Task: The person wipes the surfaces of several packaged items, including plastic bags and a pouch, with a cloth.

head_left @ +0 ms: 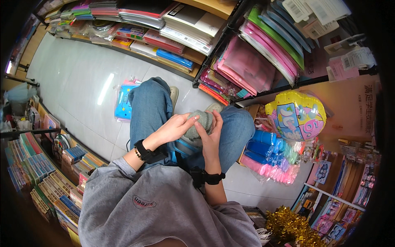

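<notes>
Above my lap, a grey-green rounded bundle [200, 120] with darker bands sits between my hands. It looks soft, like rolled knit cloth, but its exact kind is unclear. My left hand [176, 127] grips its left side, with the thumb laid across the top. Around the right side curl the fingers of my right hand [212, 138], its thumb pressed on the near face. Both hands are closed on it, and the fingertips underneath are partly hidden. Below the bundle, blue and grey striped material [183, 149] shows between my jeans-clad legs.
A blue plastic-wrapped package [124, 103] lies on the tiled floor [78, 90] left of my knee. Shelves of notebooks [185, 35] and pink folders [247, 66] stand ahead. On the right are a yellow foil balloon [296, 115], bagged blue and pink goods [269, 154] and gold tinsel [290, 224]. Books [53, 187] fill the left.
</notes>
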`<move>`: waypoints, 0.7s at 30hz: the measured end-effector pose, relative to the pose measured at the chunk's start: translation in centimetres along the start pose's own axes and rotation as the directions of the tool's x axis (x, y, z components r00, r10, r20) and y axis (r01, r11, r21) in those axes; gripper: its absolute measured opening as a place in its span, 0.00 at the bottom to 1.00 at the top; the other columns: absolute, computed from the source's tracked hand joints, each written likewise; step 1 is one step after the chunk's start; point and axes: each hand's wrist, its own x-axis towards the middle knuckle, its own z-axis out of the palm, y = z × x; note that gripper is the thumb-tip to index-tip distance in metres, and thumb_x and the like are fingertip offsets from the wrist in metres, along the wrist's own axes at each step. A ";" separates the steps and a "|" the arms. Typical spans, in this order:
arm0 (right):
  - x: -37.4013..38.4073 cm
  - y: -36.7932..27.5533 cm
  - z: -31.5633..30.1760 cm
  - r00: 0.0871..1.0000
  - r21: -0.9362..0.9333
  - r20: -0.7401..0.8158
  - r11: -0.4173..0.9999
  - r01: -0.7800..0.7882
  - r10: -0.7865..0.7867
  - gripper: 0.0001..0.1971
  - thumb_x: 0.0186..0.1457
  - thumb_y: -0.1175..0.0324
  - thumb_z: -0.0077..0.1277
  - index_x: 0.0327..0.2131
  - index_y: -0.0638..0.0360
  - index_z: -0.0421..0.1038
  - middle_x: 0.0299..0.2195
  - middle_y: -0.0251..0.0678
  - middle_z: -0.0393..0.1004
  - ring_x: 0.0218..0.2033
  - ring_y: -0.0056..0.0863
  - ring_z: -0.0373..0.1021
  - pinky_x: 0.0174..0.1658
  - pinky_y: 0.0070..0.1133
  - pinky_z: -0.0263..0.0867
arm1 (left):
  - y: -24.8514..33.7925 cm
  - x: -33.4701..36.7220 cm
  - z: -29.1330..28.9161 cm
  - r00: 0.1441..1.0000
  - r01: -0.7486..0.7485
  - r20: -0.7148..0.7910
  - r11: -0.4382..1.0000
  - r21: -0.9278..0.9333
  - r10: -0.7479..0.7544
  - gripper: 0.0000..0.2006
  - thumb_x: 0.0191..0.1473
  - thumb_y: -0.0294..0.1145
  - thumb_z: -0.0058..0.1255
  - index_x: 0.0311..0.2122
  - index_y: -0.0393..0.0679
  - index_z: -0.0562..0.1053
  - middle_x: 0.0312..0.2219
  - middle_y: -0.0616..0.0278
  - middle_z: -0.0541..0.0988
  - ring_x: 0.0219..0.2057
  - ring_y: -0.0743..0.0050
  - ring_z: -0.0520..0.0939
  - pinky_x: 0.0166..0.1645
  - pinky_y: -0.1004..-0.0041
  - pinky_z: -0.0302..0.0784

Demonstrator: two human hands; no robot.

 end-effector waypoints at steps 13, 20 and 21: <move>5.2 -0.3 -9.7 0.972 0.452 0.130 0.861 -0.234 0.196 0.19 0.55 0.63 0.35 0.47 0.67 0.54 0.39 0.48 0.66 0.39 0.36 0.66 0.43 0.27 0.62 | 1.6 13.2 0.3 0.992 0.115 -0.012 0.960 -0.257 -0.122 0.21 0.53 0.44 0.37 0.48 0.43 0.59 0.32 0.66 0.71 0.33 0.81 0.71 0.38 0.81 0.64; 5.3 -0.1 -10.5 0.931 0.436 0.236 0.826 -0.358 0.279 0.16 0.54 0.69 0.37 0.45 0.68 0.56 0.37 0.48 0.68 0.37 0.33 0.67 0.40 0.27 0.65 | -0.3 19.7 0.0 0.959 0.032 -0.251 0.927 -0.373 -0.134 0.18 0.53 0.44 0.39 0.43 0.42 0.63 0.26 0.70 0.70 0.26 0.85 0.70 0.30 0.83 0.65; 5.4 -0.1 -10.4 0.931 0.434 0.235 0.826 -0.358 0.280 0.16 0.54 0.69 0.37 0.45 0.68 0.56 0.37 0.48 0.68 0.37 0.33 0.67 0.40 0.27 0.65 | -0.5 20.2 0.2 0.948 -0.033 -0.306 0.927 -0.373 -0.090 0.18 0.53 0.45 0.39 0.42 0.41 0.63 0.25 0.70 0.70 0.25 0.86 0.69 0.29 0.83 0.64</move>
